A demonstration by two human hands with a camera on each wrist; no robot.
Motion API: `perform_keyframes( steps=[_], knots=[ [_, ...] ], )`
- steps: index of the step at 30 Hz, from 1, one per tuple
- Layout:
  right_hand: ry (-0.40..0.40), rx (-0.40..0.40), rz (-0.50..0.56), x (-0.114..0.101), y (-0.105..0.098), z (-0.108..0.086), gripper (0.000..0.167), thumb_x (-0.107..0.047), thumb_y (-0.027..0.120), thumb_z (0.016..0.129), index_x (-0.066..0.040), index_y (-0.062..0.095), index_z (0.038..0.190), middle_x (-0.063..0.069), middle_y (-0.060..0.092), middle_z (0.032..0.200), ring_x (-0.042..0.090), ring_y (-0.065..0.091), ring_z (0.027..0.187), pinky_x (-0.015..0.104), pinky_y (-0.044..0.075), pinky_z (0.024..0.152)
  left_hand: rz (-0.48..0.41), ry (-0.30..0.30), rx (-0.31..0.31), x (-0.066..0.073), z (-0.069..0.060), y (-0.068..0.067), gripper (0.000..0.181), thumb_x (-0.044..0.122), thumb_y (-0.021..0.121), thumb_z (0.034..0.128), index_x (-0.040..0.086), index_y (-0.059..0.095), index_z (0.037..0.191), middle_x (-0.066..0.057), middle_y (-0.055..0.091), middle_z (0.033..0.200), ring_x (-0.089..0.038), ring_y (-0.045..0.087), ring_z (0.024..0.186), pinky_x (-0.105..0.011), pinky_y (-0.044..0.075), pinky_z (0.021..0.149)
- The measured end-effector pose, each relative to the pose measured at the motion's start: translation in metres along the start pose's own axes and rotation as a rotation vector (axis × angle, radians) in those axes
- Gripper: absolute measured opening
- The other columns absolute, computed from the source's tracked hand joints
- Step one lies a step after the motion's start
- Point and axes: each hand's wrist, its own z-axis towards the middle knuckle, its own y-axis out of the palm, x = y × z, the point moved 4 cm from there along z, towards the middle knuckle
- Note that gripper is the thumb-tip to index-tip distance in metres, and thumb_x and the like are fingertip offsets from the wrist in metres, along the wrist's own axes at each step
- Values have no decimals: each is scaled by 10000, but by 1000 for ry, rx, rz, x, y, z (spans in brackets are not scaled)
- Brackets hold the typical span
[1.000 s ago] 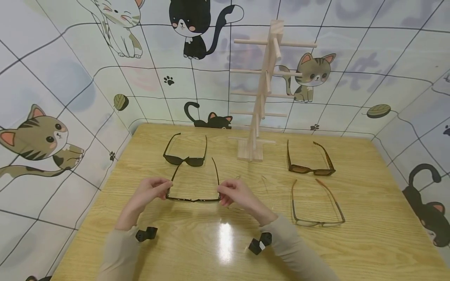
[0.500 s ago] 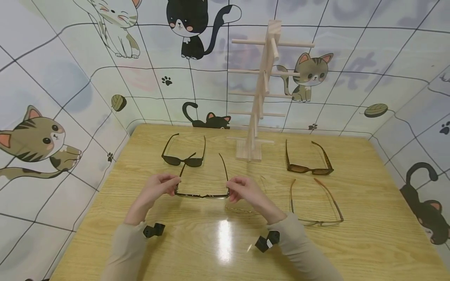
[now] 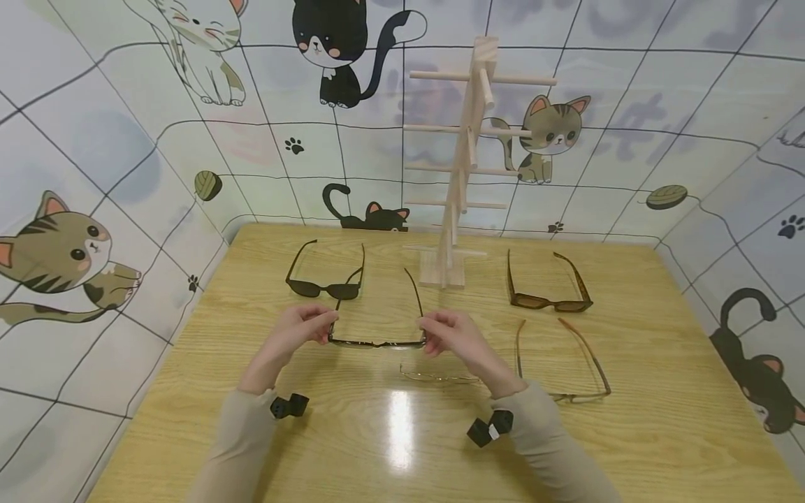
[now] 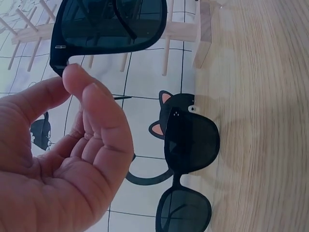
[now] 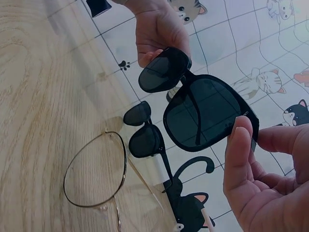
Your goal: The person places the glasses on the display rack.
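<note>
Here, the held sunglasses (image 3: 377,344) are black-framed, with dark, see-through lenses (image 5: 217,108).

The pale wood-grain desk (image 3: 358,440) bears black sunglasses (image 3: 306,288) at ten o'clock, a wooden peg stand (image 3: 459,168) at twelve, brown sunglasses (image 3: 530,301) at two, brown-armed glasses (image 3: 572,398) at three, and thin gold-rimmed glasses (image 3: 434,378) near the middle.

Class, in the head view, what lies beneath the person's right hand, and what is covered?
Gold-framed glasses lie on the table, their front showing below the right hand. The front's right end disappears behind the wrist, and in that view the temples cannot be made out.
</note>
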Motion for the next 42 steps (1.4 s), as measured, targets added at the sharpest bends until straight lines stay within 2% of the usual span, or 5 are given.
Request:
perform_keyframes(
  steps=[4,11,19,26,42],
  knots=[
    [-1,21,5,0,-7,-2,275,-141,555,949,119,580,1035,28,589,693,118,583,575,268,552,573,4,6,-13,2,5,5,279,184,605,929,-76,618,1032,-41,583,691,-137,575,589,-418,559,673],
    [4,39,6,0,-17,-6,291,-157,546,959,115,571,1058,28,605,699,114,593,579,268,555,582,-26,29,-26,9,12,14,285,151,611,922,-110,608,1036,-43,587,692,-121,572,580,-266,546,586],
    [-8,55,23,1,-29,-9,251,-157,535,963,86,579,1014,31,600,734,113,587,588,296,564,601,-33,41,-58,13,23,25,295,172,625,915,-111,613,1001,-48,591,682,-130,574,575,-327,562,609],
    [-7,70,13,4,-40,-11,289,-174,536,967,102,571,1045,35,603,731,115,588,592,300,563,605,-57,54,-88,15,29,34,223,157,608,923,-62,627,959,-47,590,684,-133,569,570,-320,553,592],
    [-1,133,19,8,-62,-19,219,-188,528,972,20,592,994,30,604,756,109,597,595,309,562,607,-103,25,-104,18,45,57,222,152,613,918,-66,623,957,-41,571,673,-121,551,565,-253,522,574]
  ],
)
